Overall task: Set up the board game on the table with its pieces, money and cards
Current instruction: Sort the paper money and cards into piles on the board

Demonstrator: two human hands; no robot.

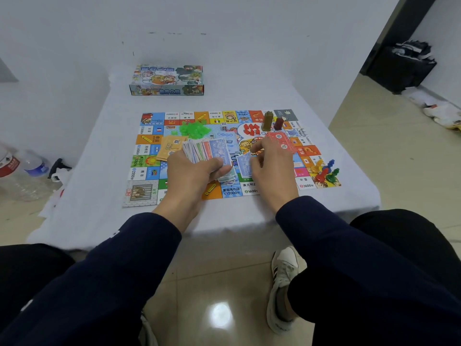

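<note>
The colourful game board (147, 193) lies flat on the white-covered table (99, 196). My left hand (192, 173) grips a fanned stack of paper money (207, 151) above the board's middle. My right hand (272, 163) pinches a single blue banknote (244, 164) beside that stack. On the board lie a heap of green plastic houses (193, 128), a white die (223, 126), orange cards (171, 147), red cards (279, 141), two tall pieces in olive and dark red (272, 122), and several coloured pawns (325, 171) at the near right corner.
The game box (167, 81) stands at the far end of the table by the wall. Plastic bottles (22, 171) lie on the floor at left. A black bin (401, 68) stands at the far right. My knees and a shoe (284, 283) are under the near edge.
</note>
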